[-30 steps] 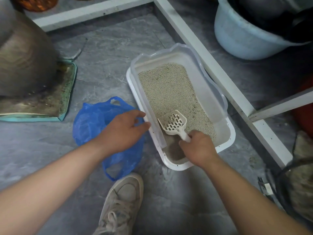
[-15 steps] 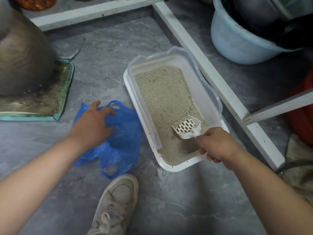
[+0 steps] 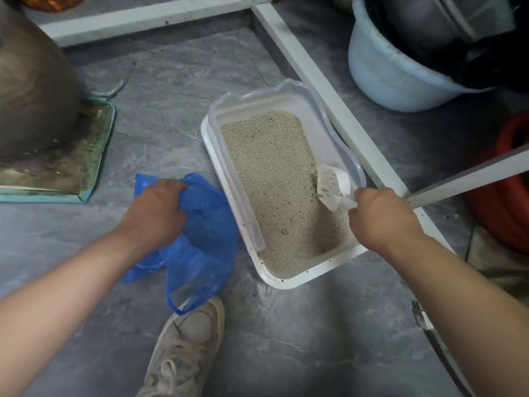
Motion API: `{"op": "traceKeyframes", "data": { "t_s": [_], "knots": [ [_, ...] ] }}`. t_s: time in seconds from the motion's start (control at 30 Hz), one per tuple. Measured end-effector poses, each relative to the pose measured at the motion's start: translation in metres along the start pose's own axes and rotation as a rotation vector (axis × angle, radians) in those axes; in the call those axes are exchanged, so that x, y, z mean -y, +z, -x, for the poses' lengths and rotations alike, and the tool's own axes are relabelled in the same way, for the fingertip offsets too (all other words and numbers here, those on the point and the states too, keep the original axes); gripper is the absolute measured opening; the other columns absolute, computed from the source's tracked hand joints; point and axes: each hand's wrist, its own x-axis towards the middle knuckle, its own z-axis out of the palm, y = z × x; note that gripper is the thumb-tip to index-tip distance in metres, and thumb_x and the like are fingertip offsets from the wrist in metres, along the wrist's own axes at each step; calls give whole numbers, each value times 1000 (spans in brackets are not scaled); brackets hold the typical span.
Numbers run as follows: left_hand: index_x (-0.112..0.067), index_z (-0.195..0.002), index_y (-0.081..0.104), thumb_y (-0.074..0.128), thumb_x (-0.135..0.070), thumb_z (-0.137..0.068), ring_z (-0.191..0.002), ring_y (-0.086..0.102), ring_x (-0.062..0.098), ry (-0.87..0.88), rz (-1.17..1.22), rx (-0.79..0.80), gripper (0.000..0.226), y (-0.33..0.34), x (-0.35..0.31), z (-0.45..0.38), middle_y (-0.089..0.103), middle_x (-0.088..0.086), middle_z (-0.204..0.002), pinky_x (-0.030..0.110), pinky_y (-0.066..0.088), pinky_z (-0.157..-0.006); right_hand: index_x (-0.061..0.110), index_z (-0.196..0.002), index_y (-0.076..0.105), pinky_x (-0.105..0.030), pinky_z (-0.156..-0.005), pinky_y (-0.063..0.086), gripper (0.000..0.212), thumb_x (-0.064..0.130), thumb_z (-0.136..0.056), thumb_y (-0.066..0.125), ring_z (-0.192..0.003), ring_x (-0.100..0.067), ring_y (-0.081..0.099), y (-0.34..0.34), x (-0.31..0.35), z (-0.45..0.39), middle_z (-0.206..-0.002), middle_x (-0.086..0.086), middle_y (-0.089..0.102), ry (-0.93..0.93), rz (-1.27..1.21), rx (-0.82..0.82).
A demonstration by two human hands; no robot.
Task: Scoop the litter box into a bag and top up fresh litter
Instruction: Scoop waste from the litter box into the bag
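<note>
A white litter box (image 3: 274, 277) with a clear rim stands on the grey floor, filled with beige litter (image 3: 272, 173). My right hand (image 3: 378, 219) grips the handle of a white slotted scoop (image 3: 333, 184), whose blade is tilted on edge in the litter by the box's right wall. A crumpled blue plastic bag (image 3: 206, 239) lies on the floor left of the box. My left hand (image 3: 156, 210) is closed on the bag's upper left edge.
A white frame rail (image 3: 315, 70) runs diagonally close behind the box's right side. A light blue tub (image 3: 383, 73) and a red basin (image 3: 506, 196) sit beyond it. A large brown pot on a green-edged tray (image 3: 86, 173) stands left. My beige shoe (image 3: 186, 348) is below the bag.
My left hand moved left from the box's edge and took hold of the bag. My right hand carried the scoop from the box's near middle to its right wall and tilted it.
</note>
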Motion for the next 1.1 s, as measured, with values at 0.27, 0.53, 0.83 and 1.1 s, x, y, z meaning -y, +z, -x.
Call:
{"op": "traceKeyframes", "data": {
  "t_s": [0.27,0.53,0.83,1.1],
  "knots": [
    [-6,-140,51,51,1,-87,-131,49,32,-17,18,34,53,-3,-9,8,51,15,-144,34,37,-105,15,-113,60,-32,-68,44,23,14,-92,50,-94,-34,63,4,2,-2,-106,-14,61,-121,128,-39],
    [-5,-133,53,49,2,-88,-124,52,34,-57,22,73,46,-1,-11,14,55,17,-137,35,40,-97,14,-112,63,-31,-69,46,23,19,-92,52,-82,-30,55,-3,0,-3,-96,-11,53,-138,101,61],
    [-8,-142,48,47,0,-89,-129,51,32,-75,27,92,54,-1,-16,17,50,13,-146,32,40,-96,15,-125,56,-36,-83,49,32,20,-94,53,-108,-31,60,-8,6,6,-120,-12,55,-165,241,162],
    [-8,-140,49,48,0,-88,-127,52,34,-86,34,94,53,-3,-16,18,52,15,-143,39,42,-98,-6,-79,57,-25,-49,39,16,6,-87,51,-49,-24,53,-20,0,3,-68,-17,69,205,-288,336]
  ]
}}
